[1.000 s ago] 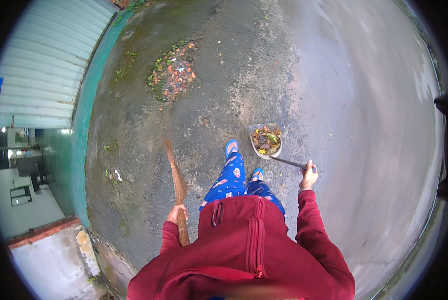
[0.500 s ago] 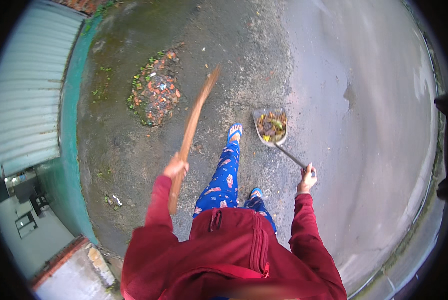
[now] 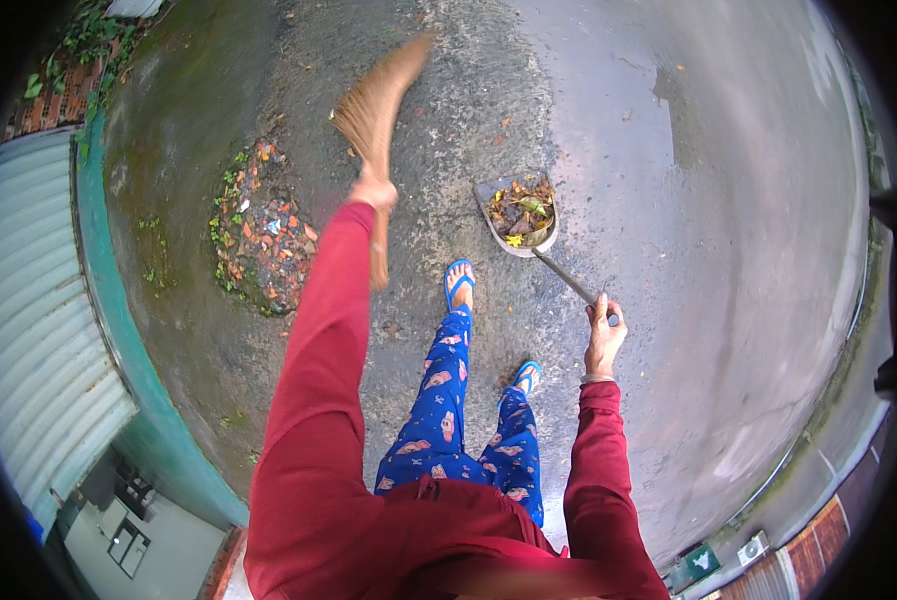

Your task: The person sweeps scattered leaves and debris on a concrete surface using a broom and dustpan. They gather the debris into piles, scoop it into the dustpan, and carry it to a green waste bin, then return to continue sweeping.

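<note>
My left hand (image 3: 375, 190) is wrapped round the handle of a straw broom (image 3: 374, 115), whose bristles fan out ahead on the wet ground and are slightly blurred. My right hand (image 3: 605, 335) grips the thin dark handle of a long-handled dustpan (image 3: 549, 238). Brown and yellow leaves (image 3: 522, 208) fill the dustpan's tray, with one larger greenish leaf near its rim. The pan is low over the ground, ahead of my feet; whether it touches is hard to tell.
A heap of rubble (image 3: 269, 235) with small green plants lies left of the broom. Along the left runs a green wall (image 3: 119, 290) beside a corrugated metal sheet (image 3: 39, 270). Wet concrete (image 3: 709, 250) stretches to the right, with a few scattered leaves.
My left arm has stretched forward, carrying the broom farther ahead, and its bristles now show fanned out. The dustpan sits a little farther left in view. My feet have shifted with a step.
</note>
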The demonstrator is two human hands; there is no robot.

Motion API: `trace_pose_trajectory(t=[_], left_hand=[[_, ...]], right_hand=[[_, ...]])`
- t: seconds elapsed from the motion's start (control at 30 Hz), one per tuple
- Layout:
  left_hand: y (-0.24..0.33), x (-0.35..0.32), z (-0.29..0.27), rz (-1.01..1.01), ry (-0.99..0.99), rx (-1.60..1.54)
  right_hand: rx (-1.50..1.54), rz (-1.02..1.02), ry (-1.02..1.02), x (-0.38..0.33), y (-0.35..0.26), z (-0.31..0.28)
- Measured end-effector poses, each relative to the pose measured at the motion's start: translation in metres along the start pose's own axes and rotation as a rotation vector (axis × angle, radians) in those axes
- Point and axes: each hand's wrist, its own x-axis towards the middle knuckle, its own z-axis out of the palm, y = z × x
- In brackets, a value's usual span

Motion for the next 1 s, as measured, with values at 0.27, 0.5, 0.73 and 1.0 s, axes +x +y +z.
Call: trace_pose_trajectory(t=[0.27,0.5,0.73,1.0], left_hand=[[-0.043,-0.163,-0.001,0.086,-0.472,0.669],[-0.015,-0.197,-0.068,0.018,-0.366,0.111],[-0.004,-0.087,0.001,-0.028,-0.212,0.242],[-0.013,-0.233,-0.035,-0.043,-0.670,0.172]], right_hand=[[-0.195,0.021,0.012,0.026,-0.011,0.007],[-0.457,-0.104,0.114,0.037,0.001,0.011],[-0.410,0.046,0.125,0.030,-0.004,0.002],[-0.324,0.050,0.106,0.019,-0.020,0.002]])
